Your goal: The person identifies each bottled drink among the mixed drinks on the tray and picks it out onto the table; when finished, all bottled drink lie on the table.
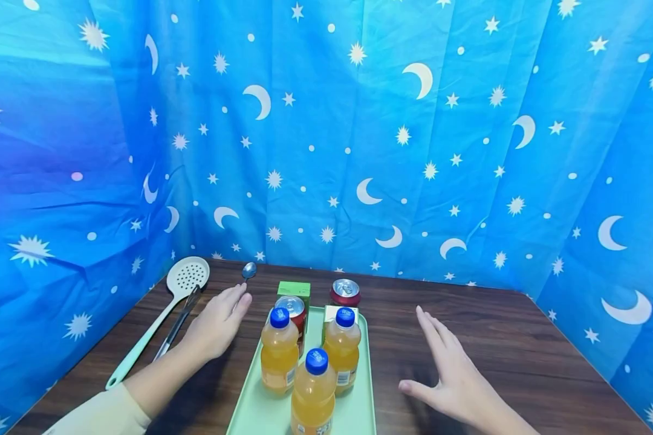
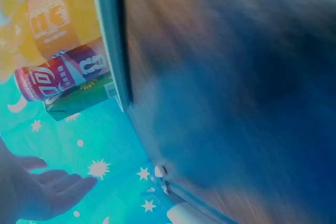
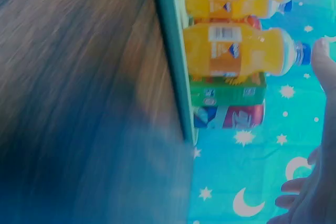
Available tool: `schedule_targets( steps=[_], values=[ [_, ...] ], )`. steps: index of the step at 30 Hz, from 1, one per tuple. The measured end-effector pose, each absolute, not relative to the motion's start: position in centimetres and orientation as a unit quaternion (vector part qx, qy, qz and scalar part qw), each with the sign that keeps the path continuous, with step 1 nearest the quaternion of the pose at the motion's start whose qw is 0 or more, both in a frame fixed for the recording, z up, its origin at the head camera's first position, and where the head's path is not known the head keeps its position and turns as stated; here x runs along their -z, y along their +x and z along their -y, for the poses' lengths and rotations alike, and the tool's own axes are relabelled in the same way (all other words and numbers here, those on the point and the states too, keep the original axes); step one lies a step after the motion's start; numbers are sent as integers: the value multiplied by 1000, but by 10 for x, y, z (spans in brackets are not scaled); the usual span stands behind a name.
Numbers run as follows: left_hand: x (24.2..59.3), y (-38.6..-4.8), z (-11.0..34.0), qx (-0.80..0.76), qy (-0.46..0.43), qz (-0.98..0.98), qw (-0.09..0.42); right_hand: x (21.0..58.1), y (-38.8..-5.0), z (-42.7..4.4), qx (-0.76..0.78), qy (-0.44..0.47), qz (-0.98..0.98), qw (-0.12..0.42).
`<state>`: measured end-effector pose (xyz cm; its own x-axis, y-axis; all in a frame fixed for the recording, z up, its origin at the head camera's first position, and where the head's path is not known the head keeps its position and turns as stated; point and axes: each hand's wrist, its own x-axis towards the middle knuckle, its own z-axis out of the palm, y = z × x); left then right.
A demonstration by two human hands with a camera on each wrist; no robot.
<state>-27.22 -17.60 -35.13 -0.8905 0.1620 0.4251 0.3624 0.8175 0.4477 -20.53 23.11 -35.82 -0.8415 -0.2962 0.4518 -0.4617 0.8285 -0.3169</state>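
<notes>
A light green tray (image 1: 354, 417) holds several drinks. Three bottles of orange drink with blue caps stand on it: a front bottle (image 1: 312, 399), a left bottle (image 1: 279, 356) and a right bottle (image 1: 341, 350). Behind them are a red can (image 1: 292, 307), a second red can (image 1: 345, 292), a green carton (image 1: 294, 290) and another carton (image 1: 333, 314), mostly hidden. My left hand (image 1: 217, 320) hovers left of the tray, fingers extended, holding nothing. To the tray's right, my right hand (image 1: 451, 374) is held with fingers straight and thumb spread, touching nothing.
On the left of the dark wooden table (image 1: 495, 326) lie a pale green slotted skimmer (image 1: 187, 275) and dark-and-silver tongs (image 1: 179, 323). A metal spoon (image 1: 248, 270) shows beyond the left hand. Blue star-and-moon cloth (image 1: 326, 121) hangs around the table's back and sides.
</notes>
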Motion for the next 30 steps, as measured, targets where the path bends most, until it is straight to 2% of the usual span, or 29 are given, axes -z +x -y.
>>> schedule_targets(
  steps=[3,10,14,18,24,30],
  values=[
    [350,-281,172,331,-100,922,174,354,-204,-225,-249,211,923,203],
    [362,-290,164,344,-54,931,105,347,-195,-213,-318,232,878,271],
    [367,-286,159,368,-26,929,37,342,-189,-204,-376,265,850,256],
    [371,-280,155,389,4,921,-13,341,-185,-195,-441,292,826,196],
    [380,-272,148,409,13,911,-43,341,-172,-178,-513,222,825,77],
    [380,-268,145,426,17,902,-63,343,-168,-165,-535,222,815,20]
  ],
)
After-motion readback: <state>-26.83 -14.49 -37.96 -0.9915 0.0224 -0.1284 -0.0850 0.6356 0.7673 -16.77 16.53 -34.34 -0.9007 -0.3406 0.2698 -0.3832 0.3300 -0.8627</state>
